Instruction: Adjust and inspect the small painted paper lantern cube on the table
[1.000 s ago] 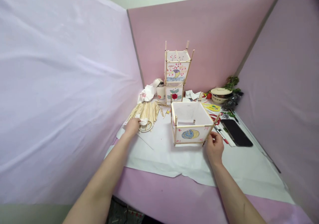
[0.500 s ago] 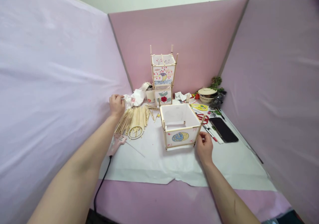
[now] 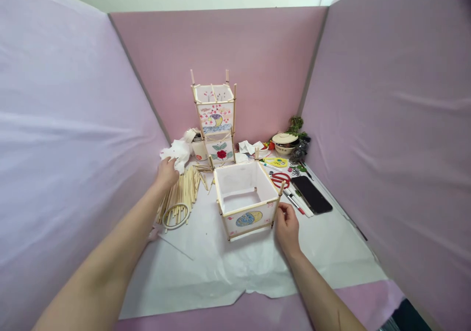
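Two hands work: my left hand point(image 3: 167, 172) grasps crumpled tissue point(image 3: 177, 151); my right hand point(image 3: 287, 225) pinches the paper lantern frame point(image 3: 246, 199) by its corner.

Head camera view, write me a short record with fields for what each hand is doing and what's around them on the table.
left hand: on crumpled white tissue, above the pile of thin wooden sticks
right hand: gripping the corner post of the open square paper lantern with blue and yellow moon picture
behind: two stacked painted paper lanterns
right side: black phone, red scissors
surface: white paper sheet
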### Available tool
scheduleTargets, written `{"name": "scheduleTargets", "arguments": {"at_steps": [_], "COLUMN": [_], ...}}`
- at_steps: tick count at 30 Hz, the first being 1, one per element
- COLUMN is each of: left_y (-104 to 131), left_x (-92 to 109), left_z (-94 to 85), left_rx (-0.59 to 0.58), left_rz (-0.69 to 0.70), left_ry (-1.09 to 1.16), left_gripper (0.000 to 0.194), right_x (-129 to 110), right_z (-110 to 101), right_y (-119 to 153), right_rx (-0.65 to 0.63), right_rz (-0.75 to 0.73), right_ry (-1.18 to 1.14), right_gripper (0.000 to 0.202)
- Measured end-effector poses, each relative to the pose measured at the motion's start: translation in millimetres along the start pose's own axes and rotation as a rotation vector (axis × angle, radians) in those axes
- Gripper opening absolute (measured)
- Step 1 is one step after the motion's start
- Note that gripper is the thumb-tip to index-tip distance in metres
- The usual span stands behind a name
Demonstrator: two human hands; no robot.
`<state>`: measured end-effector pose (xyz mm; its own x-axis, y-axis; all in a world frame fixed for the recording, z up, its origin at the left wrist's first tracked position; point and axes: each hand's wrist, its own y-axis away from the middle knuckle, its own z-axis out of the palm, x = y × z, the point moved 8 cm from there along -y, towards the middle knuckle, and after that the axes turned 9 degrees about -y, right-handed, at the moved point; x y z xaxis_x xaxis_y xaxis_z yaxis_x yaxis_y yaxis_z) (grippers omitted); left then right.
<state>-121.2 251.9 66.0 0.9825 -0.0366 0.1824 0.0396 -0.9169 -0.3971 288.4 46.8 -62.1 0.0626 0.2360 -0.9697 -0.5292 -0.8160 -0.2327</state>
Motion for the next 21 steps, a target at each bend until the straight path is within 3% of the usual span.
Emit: {"name": "scheduleTargets", "arguments": {"at_steps": [2,4,8,11,13,18,21], "left_y": [34,83,189,240,254,254,252], "left_x": [20,39,96,131,140,141,134], "left_z": [-7.6,-15.0,-6.1,15.9,29.7,40.9,39.0], "left_rx": [0.020,0.044,-0.048,-0.157,-0.183,-0.227,-0.281], "left_rz": [-0.033,-0.127,-0.176,-0.151,-0.167,-0.132,-0.094], "left_ry": [0.074,0.419,0.866,0.814,0.757,0.748,0.787], "left_gripper": [0.042,0.034,0.036,0.070,0.081,0.043,0.039], "right_x": [-2,-4,-8,-7,-7,-7,-10], "right_z": [2,5,8,10,10,7,6], "right_y": [1,2,4,7,10,10,-8], "right_rx": [-0.021,-0.050,-0.094,-0.123,-0.143,-0.139,-0.085], "right_rz": [0.011,0.021,0.031,0.031,0.029,0.008,-0.019], "right_ry": [-0.032,-0.067,-0.123,-0.174,-0.209,-0.193,-0.146], "right_gripper": [0.022,0.026,0.032,0.034,0.034,0.031,0.031]}}
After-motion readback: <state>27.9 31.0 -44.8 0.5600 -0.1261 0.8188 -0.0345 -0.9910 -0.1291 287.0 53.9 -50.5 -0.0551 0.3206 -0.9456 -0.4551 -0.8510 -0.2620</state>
